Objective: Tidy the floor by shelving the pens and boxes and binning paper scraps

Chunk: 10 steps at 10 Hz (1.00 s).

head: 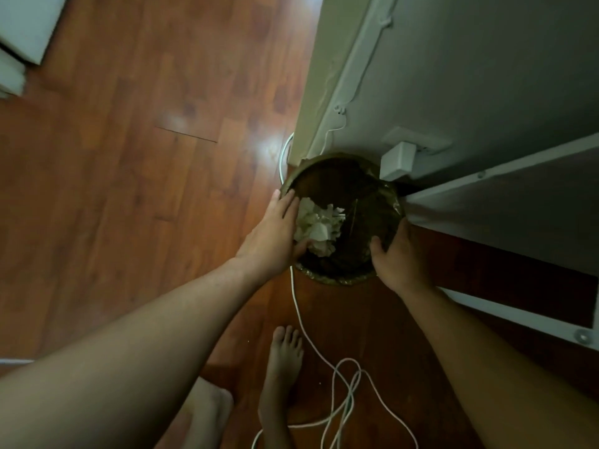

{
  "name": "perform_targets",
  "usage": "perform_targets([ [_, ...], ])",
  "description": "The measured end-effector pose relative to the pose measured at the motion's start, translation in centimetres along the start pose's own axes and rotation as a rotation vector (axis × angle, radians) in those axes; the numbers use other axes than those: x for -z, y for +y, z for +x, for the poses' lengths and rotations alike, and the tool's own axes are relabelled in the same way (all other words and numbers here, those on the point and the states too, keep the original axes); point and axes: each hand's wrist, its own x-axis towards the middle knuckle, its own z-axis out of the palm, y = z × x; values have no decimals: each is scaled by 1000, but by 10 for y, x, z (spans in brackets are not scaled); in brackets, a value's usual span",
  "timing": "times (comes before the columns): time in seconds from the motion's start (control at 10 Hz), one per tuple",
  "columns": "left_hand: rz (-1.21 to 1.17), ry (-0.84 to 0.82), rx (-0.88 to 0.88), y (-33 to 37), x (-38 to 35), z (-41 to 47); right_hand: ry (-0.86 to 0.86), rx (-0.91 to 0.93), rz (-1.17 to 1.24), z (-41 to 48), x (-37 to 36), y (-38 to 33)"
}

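Note:
A round dark bin (387, 197) lined with a dark bag stands on the wooden floor against the wall corner. Crumpled white paper scraps (319, 223) lie inside it on the left side. My left hand (275, 233) reaches over the bin's left rim with its fingers stretched along the rim and its thumb down by the paper; whether it grips the scraps is unclear. My right hand (393, 257) grips the bin's near right rim, thumb inside.
A white cable (337, 384) loops over the floor by my bare feet (282, 361). A white plug adapter (397, 160) sits in the wall behind the bin. A white shelf frame (505, 202) runs along the right. White furniture (22, 37) stands at top left.

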Motion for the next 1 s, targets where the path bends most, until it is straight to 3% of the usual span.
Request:
perform_targets([
  [0.4, -21, -19, -29, -14, 3, -13, -42, -25, 84, 3, 1, -1],
  [0.6, 21, -38, -106, -40, 4, -41, -49, -45, -22, 2, 2, -6],
  [0.9, -64, 26, 129, -80, 68, -111, -94, 40, -233, -47, 15, -65],
  [1.0, -86, 134, 220, -83, 116, -149, -96, 170, -271, -80, 34, -113],
])
